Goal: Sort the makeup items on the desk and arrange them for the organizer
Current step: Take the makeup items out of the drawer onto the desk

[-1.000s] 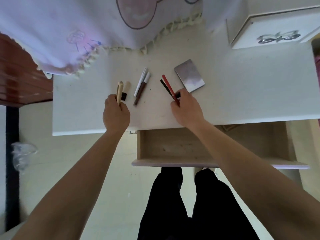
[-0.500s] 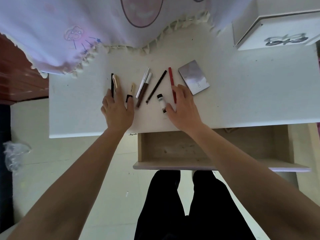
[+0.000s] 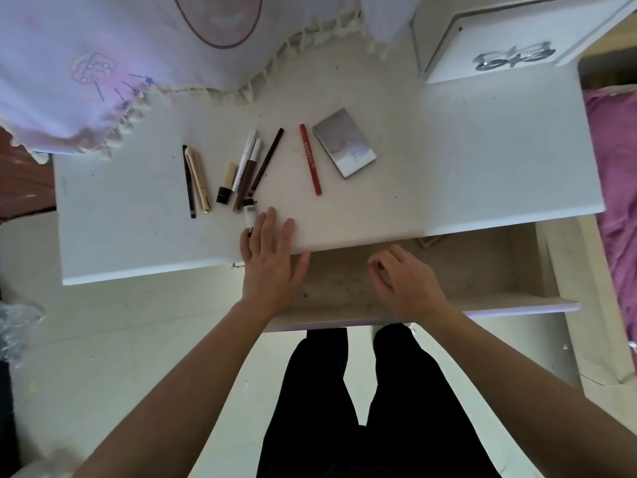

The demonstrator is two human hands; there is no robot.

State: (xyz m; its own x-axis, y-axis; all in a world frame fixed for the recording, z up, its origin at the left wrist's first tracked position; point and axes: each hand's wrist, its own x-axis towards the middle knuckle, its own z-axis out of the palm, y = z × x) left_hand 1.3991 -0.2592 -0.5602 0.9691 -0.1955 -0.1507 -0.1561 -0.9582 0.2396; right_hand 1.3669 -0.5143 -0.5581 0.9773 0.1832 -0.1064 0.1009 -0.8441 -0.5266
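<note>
Matt white desk top (image 3: 448,174), smooth but dust-speckled, beneath the left hand (image 3: 272,257). Under the right hand (image 3: 406,281), bare pale wood in the open drawer (image 3: 482,270), dull and gritty. Just ahead of the left hand, a small white plastic-looking tube (image 3: 250,215); beyond it a gold tube (image 3: 199,177) with a metallic sheen and a red pencil (image 3: 311,160) in glossy lacquer. Further toward the right hand's side, a compact (image 3: 344,143) with a glossy, mirror-like silver lid. Beyond both hands, soft pale cloth (image 3: 103,63) edged in cream fringe, and a shiny silver bow handle (image 3: 513,58) on a smooth white cabinet door (image 3: 482,39).
</note>
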